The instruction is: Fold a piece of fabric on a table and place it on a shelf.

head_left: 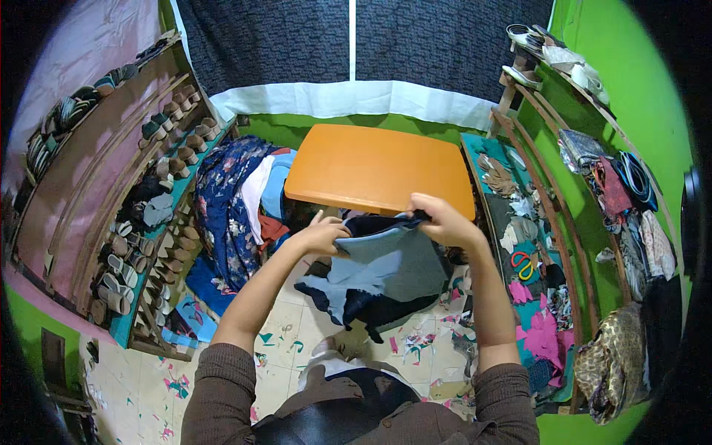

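A large piece of grey and navy cloth (386, 271) hangs from both my hands, just in front of the orange table. My left hand (320, 237) pinches its upper left edge, a finger or two raised. At the upper right corner, my right hand (443, 221) is closed on the cloth, with a dark bit showing at the fingers. Between the hands the top edge gapes a little, and dark navy shows inside. The lower edge is ragged and droops toward the floor. Whether it is a finished garment I cannot tell.
The orange table (378, 163) stands ahead. On the left, a rack (111, 215) holds several shoes beside a floral cloth heap (230, 200). At right, shelves carry fabric scraps, red-and-yellow-handled scissors (523, 265) and a leopard-print cloth (612, 363). Scraps litter the tiled floor (282, 319).
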Tool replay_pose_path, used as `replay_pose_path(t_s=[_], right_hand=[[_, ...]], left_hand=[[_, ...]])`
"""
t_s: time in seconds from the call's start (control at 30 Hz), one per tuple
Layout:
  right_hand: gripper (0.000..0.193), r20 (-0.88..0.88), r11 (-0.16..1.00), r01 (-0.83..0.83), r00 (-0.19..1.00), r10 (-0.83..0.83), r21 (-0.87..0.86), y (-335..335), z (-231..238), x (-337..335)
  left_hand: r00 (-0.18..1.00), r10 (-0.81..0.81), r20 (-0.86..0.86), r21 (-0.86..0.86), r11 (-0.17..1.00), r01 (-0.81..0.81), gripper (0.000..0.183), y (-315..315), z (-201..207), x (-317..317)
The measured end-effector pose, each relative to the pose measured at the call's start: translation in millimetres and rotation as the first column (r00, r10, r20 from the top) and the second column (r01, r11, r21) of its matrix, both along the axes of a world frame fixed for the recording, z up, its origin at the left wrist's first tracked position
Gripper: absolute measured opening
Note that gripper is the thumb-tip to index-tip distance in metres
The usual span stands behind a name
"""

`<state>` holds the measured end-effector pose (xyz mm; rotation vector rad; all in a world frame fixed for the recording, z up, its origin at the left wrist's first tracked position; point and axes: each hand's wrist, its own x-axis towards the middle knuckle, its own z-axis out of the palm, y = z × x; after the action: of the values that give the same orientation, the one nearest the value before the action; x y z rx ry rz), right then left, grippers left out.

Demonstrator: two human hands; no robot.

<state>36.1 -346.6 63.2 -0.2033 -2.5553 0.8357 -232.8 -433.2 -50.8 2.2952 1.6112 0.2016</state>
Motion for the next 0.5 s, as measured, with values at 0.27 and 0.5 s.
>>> replay_pose_path(t_s=[0.27, 0.5], right_hand=[[0.024, -0.046, 0.985, 0.17, 0.985, -0.168, 0.029, 7.8, 18.0, 23.2], [0.026, -0.065, 0.99, 0.053, 0.997, -0.045, 0.129, -2.0, 8.3, -18.0]], left_hand=[[0.948, -0.126, 0.291, 0.258, 0.965, 0.049, 0.034, 11.2, 39.6, -6.3], [0.992, -0.07, 0.102, 0.465, 0.885, 0.015, 0.044, 36.7, 46.8, 53.4]])
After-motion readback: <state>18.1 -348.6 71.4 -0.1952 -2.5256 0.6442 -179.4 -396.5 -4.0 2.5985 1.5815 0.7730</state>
